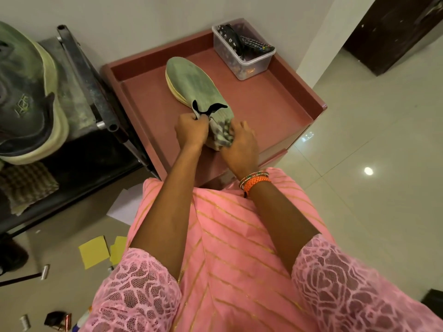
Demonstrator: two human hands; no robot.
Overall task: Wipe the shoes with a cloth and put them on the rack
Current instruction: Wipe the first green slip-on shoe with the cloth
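Pale glossy floor tiles [359, 116] and a plain wall frame a corner where a dark metal rack [91, 75] stands on the left, with a pink raised-edge surface [275, 109] just beside it, close enough that a finished shoe could be passed straight across. One green-and-grey shoe [26, 92] already sits on the rack's top shelf, so judging by that, half the job looks done. The second shoe [194, 85] lies sole-up on the surface, toe pointing away, which exposes the dirty underside and lets the rim keep it from sliding off. The left hand [190, 130] pinches the black heel tab, seemingly to steady the shoe, while the right hand [239, 144] is clenched around a bunched grey cloth [220, 137] pressed against the heel end. A clear plastic tub [242, 51] of small items sits in the far corner of the surface, well apart from the work. Yellow paper scraps [94, 251] litter the floor below.
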